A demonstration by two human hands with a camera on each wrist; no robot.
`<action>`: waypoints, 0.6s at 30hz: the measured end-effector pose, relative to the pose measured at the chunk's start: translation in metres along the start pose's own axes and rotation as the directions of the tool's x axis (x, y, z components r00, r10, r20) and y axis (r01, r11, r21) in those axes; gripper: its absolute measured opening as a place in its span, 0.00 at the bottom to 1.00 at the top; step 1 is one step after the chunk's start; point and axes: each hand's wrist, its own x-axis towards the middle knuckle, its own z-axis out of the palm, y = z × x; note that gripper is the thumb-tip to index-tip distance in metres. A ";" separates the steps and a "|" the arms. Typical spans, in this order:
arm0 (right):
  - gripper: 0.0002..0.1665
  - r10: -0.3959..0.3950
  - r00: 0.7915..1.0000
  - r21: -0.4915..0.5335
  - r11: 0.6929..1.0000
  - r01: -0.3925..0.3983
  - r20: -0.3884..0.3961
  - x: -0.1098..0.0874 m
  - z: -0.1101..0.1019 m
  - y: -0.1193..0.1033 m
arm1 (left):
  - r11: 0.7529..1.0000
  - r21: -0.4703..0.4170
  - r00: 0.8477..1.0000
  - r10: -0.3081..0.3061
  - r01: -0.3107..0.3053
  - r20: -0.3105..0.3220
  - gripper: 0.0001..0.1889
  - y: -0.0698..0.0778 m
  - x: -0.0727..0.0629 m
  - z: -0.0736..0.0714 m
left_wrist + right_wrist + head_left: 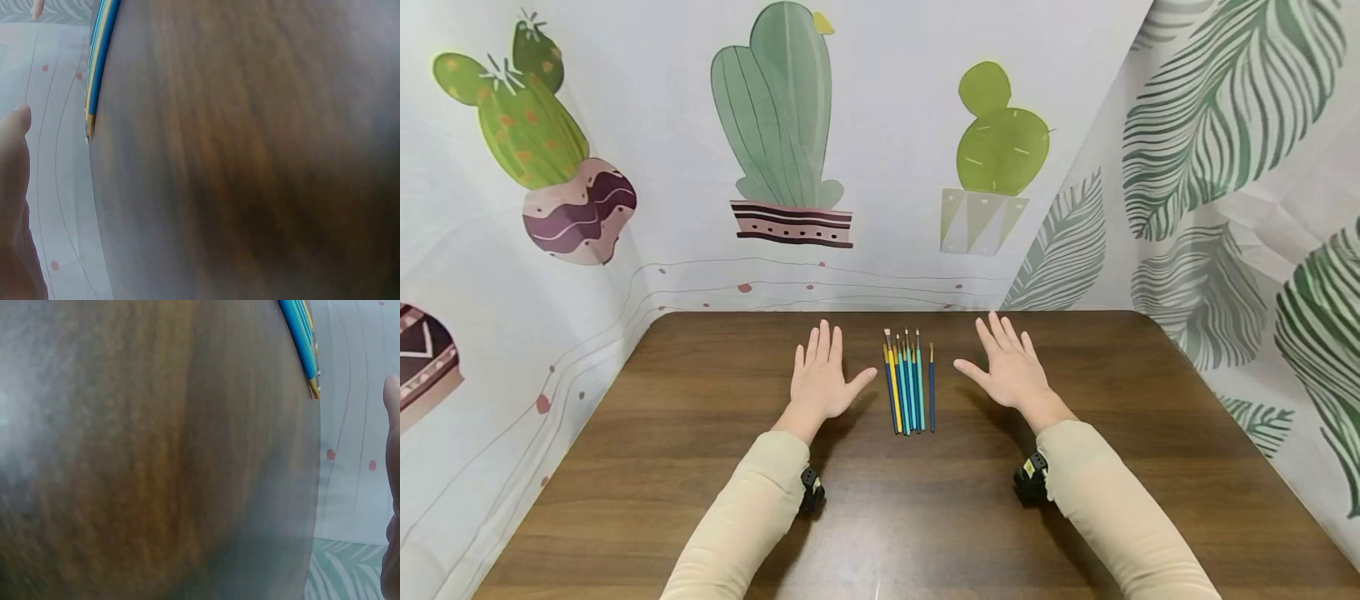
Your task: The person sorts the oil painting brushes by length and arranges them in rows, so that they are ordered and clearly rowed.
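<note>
Several slim paintbrushes (906, 383) lie side by side near the back of the table, bristles pointing to the far edge. Their handles are blue, teal and yellow, and one dark blue paintbrush (932, 392) lies slightly apart on the right. To the left of the group, my left hand (822, 379) is spread with straight fingers, its thumb toward the brushes. On the other side my right hand (1009, 367) mirrors it, palm down and holding nothing. Both wrist views show part of the brushes (100, 62) and only an edge of each hand (392, 481).
The brown wooden table (700, 483) ends at the back against a white cloth (895, 150) printed with cacti and leaves. A small black camera (812, 490) sits on the left wrist, another camera (1031, 480) on the right.
</note>
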 end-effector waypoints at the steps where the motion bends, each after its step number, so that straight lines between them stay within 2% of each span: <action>1: 0.54 0.002 1.000 -0.002 1.000 -0.002 0.001 0.000 0.000 0.000 | 1.000 -0.002 1.000 0.003 -0.003 -0.004 0.53 0.001 0.000 0.001; 7: 0.54 0.015 1.000 0.001 1.000 -0.015 -0.010 0.000 0.000 -0.003 | 1.000 -0.017 1.000 0.017 -0.017 -0.026 0.53 0.006 0.000 0.005; 18: 0.54 0.032 0.999 0.028 0.999 -0.032 -0.019 0.001 0.010 -0.010 | 1.000 -0.015 1.000 0.010 -0.010 0.009 0.53 0.018 -0.005 0.006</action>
